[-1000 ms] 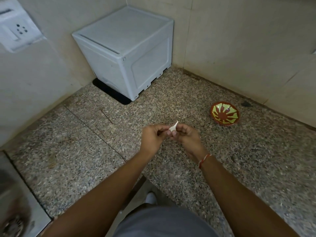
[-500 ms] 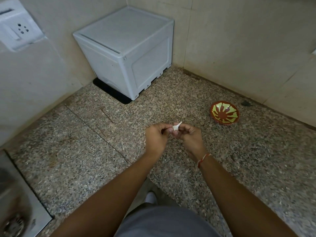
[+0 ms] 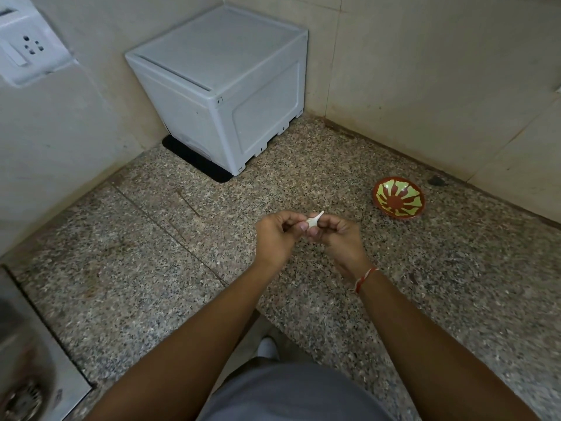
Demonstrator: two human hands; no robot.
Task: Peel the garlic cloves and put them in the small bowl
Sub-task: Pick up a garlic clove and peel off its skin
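Note:
A white garlic clove [image 3: 314, 220] with a pointed tip is pinched between both hands above the speckled granite counter [image 3: 303, 183]. My left hand [image 3: 276, 238] holds it from the left with thumb and fingers curled. My right hand [image 3: 340, 238], with a red thread at the wrist, grips it from the right. Most of the clove is hidden by the fingers. The small bowl [image 3: 398, 201], red-brown with a yellow-green sunburst pattern, sits on the counter to the right of the hands and looks to hold nothing.
A grey plastic box [image 3: 224, 95] stands in the back corner against the tiled walls. A wall socket [image 3: 27, 50] is at top left. A steel sink with a drain [image 3: 21, 393] is at bottom left. The counter's front edge runs below my forearms.
Both hands have drifted slightly right with the clove and the fingers have shifted on it. The bowl has not moved.

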